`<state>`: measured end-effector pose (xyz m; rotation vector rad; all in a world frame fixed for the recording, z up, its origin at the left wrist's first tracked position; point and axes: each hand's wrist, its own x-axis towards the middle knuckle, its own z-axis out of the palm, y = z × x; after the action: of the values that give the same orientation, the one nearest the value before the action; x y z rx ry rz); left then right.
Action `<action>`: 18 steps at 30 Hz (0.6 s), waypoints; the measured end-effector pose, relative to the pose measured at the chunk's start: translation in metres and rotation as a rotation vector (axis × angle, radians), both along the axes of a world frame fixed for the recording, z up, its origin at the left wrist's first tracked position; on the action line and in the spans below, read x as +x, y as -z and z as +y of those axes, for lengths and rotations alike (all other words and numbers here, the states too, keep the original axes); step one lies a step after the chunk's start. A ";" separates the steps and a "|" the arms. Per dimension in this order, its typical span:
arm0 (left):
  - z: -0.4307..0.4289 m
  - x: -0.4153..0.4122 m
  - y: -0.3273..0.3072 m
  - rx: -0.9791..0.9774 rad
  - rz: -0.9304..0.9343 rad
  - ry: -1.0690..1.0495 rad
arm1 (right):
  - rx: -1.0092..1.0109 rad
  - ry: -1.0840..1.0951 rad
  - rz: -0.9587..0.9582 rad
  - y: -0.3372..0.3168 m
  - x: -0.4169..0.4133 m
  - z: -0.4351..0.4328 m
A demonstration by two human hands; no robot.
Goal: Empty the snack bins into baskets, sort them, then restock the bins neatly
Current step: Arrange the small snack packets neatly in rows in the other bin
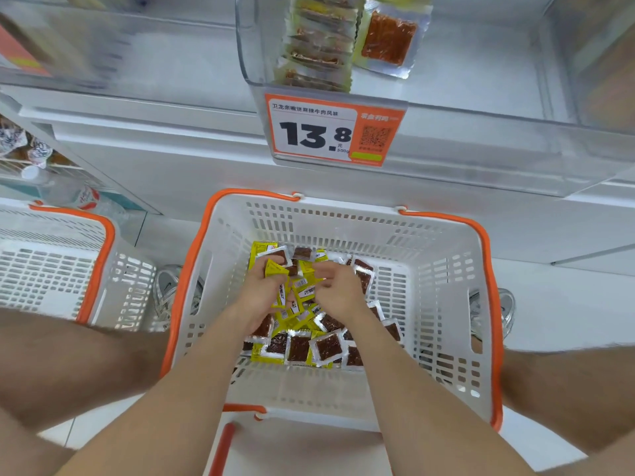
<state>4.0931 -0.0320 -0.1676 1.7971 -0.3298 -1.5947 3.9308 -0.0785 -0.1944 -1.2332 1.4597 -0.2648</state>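
A white basket with orange rim (343, 214) sits on the floor between my knees. Its bottom holds several small yellow-and-silver snack packets (326, 347) with dark red filling. My left hand (263, 293) grips a bunch of yellow packets (275, 269) inside the basket. My right hand (338, 292) is beside it, fingers curled round more packets (305, 291). Above, a clear snack bin (261, 73) on the shelf holds a neat row of upright packets (319, 46) and one loose packet (390, 41) lying flat.
A price tag reading 13.8 (335, 130) hangs on the bin front. A second white basket (62, 266) stands at the left. More clear bins flank the middle one. My shoes (491, 312) show beside the basket, and a third basket's orange handle (223, 444) is at the bottom.
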 end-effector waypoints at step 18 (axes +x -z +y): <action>0.002 0.021 0.015 0.041 0.345 -0.216 | -0.441 -0.613 0.384 0.025 -0.003 -0.010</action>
<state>4.1141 -0.0301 -0.1826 1.4935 0.0556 -1.7241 3.9277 -0.0888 -0.2193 -2.1154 1.2915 0.0827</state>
